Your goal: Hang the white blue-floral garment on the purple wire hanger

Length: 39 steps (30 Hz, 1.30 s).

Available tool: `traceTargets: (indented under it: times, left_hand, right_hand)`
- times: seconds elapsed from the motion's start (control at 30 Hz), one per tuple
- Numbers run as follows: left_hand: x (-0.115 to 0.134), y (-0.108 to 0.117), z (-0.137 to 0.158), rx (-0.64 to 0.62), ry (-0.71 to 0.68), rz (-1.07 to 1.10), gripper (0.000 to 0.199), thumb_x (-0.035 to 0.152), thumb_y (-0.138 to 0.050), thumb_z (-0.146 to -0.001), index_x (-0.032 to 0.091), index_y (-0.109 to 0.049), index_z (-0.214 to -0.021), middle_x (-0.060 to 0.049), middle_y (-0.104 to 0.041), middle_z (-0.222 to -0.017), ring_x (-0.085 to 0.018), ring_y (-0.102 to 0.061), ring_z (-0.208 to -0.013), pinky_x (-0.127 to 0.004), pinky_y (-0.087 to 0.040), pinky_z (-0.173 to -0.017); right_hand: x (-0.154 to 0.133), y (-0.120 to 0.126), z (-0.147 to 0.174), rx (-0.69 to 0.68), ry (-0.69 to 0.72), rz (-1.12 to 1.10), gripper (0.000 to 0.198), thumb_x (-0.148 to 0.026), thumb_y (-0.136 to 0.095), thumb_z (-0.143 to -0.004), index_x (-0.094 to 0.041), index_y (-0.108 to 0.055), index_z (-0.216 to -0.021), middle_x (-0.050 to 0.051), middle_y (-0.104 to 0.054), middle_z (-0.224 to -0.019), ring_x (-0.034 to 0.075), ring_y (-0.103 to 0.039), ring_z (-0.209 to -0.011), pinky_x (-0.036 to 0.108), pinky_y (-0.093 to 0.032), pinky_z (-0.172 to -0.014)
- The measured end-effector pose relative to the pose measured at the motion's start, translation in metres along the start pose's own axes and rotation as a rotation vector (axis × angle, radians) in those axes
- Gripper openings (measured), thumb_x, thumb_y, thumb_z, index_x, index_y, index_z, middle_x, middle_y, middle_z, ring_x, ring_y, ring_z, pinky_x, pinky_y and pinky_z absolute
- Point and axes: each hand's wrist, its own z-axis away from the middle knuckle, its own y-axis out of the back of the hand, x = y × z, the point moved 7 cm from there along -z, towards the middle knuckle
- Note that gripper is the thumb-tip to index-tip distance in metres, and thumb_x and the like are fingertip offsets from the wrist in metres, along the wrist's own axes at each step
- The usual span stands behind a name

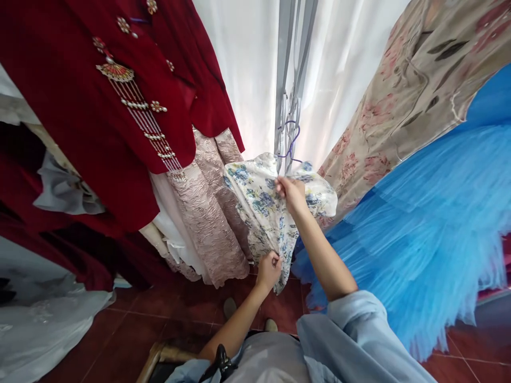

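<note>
A white short-sleeved garment with blue flowers [259, 197] hangs in front of me from a purple hanger [293, 141]. My left hand [269, 270] is closed in a pinch on its front, near the lower part. Higher up, my right hand [292, 192] grips the same garment close to the neckline, its fingers bent onto the cloth. A fold of fabric runs between the two hands. The garment's back and the parts under my fingers are hidden.
Dark red velvet clothing [131, 106] with beaded ornaments and a pink textured skirt [211, 218] hang on the left. On the right are a beige floral dress [375, 133] and a blue tulle skirt [403, 234]. White curtains [243, 69] hang behind, above a red tiled floor [179, 308].
</note>
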Motion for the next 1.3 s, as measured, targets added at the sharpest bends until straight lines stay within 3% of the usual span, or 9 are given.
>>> traceTargets:
  times: [0.1,0.23,0.37,0.5,0.67,0.77,0.9,1.07,1.3]
  left_hand:
    - [0.009,-0.022,0.001,-0.098,0.017,0.091,0.02,0.028,-0.057,-0.086,0.019,-0.055,-0.069,0.0,-0.057,-0.064,-0.016,-0.054,-0.064,-0.027,-0.04,-0.066]
    - [0.004,-0.023,0.0,-0.154,0.0,0.176,0.014,0.029,-0.059,-0.086,0.017,-0.06,-0.078,-0.003,-0.064,-0.075,-0.018,-0.059,-0.073,-0.029,-0.045,-0.073]
    - [0.042,0.048,-0.045,0.114,-0.201,0.204,0.015,0.031,-0.055,-0.093,0.018,-0.061,-0.097,-0.007,-0.066,-0.091,-0.02,-0.062,-0.086,-0.032,-0.049,-0.082]
    - [0.162,0.134,-0.117,0.298,-0.633,0.134,0.018,0.026,-0.047,-0.099,0.019,-0.061,-0.108,-0.01,-0.066,-0.106,-0.022,-0.061,-0.104,-0.037,-0.049,-0.094]
    - [0.274,0.152,-0.198,-0.074,-0.796,-0.171,0.014,0.021,-0.054,-0.094,0.019,-0.067,-0.1,-0.008,-0.068,-0.106,-0.022,-0.063,-0.101,-0.035,-0.05,-0.088]
    - [0.284,0.133,-0.215,-0.347,-0.786,-0.304,0.017,0.018,-0.055,-0.092,0.017,-0.068,-0.081,-0.004,-0.068,-0.082,-0.019,-0.062,-0.078,-0.03,-0.047,-0.071]
    - [0.285,0.126,-0.218,-0.311,-0.903,-0.323,0.02,0.015,-0.051,-0.093,0.015,-0.068,-0.083,-0.006,-0.069,-0.084,-0.019,-0.062,-0.078,-0.03,-0.044,-0.07]
    - [0.294,0.14,-0.232,-0.18,-0.927,-0.282,0.02,0.02,-0.054,-0.094,0.014,-0.071,-0.087,-0.007,-0.072,-0.087,-0.02,-0.065,-0.079,-0.031,-0.045,-0.071]
    - [0.285,0.156,-0.241,-0.246,-0.876,-0.179,0.016,0.022,-0.062,-0.091,0.015,-0.074,-0.084,-0.004,-0.074,-0.084,-0.018,-0.066,-0.079,-0.031,-0.046,-0.073]
  right_hand:
    - [-0.035,-0.013,-0.023,0.017,0.06,0.005,0.028,-0.038,-0.068,-0.08,-0.014,-0.063,-0.067,-0.005,-0.055,-0.046,0.005,-0.035,-0.036,0.019,-0.025,-0.037]
    - [-0.034,-0.008,-0.02,-0.021,0.019,0.005,0.027,-0.038,-0.066,-0.083,-0.014,-0.063,-0.071,-0.005,-0.055,-0.047,0.005,-0.038,-0.036,0.018,-0.023,-0.036]
    - [-0.025,0.008,-0.01,0.018,0.048,0.041,0.023,-0.038,-0.063,-0.084,-0.017,-0.062,-0.073,-0.005,-0.056,-0.048,0.007,-0.039,-0.037,0.02,-0.027,-0.038]
    - [-0.029,0.009,-0.001,0.01,0.159,0.096,0.019,-0.037,-0.063,-0.084,-0.02,-0.06,-0.075,-0.006,-0.055,-0.048,0.009,-0.041,-0.039,0.022,-0.031,-0.041]
    - [-0.031,0.007,0.007,0.011,0.258,0.215,0.027,-0.04,-0.061,-0.087,-0.021,-0.055,-0.07,-0.005,-0.054,-0.051,0.009,-0.045,-0.044,0.022,-0.035,-0.047]
    - [-0.03,0.012,0.007,0.058,0.258,0.274,0.026,-0.035,-0.06,-0.085,-0.02,-0.052,-0.065,-0.004,-0.055,-0.05,0.009,-0.044,-0.044,0.021,-0.033,-0.046]
    - [-0.026,0.018,-0.002,0.111,0.266,0.298,0.023,-0.028,-0.057,-0.08,-0.02,-0.049,-0.06,-0.004,-0.052,-0.046,0.008,-0.041,-0.043,0.021,-0.029,-0.046]
    - [0.037,0.032,0.0,0.14,0.151,0.44,0.02,-0.028,-0.055,-0.076,-0.02,-0.051,-0.057,-0.004,-0.051,-0.047,0.01,-0.043,-0.045,0.023,-0.031,-0.048]
    - [0.186,0.075,0.101,0.253,-0.167,0.548,0.03,-0.04,-0.054,-0.07,-0.023,-0.045,-0.047,0.0,-0.049,-0.042,0.015,-0.046,-0.045,0.027,-0.035,-0.05]
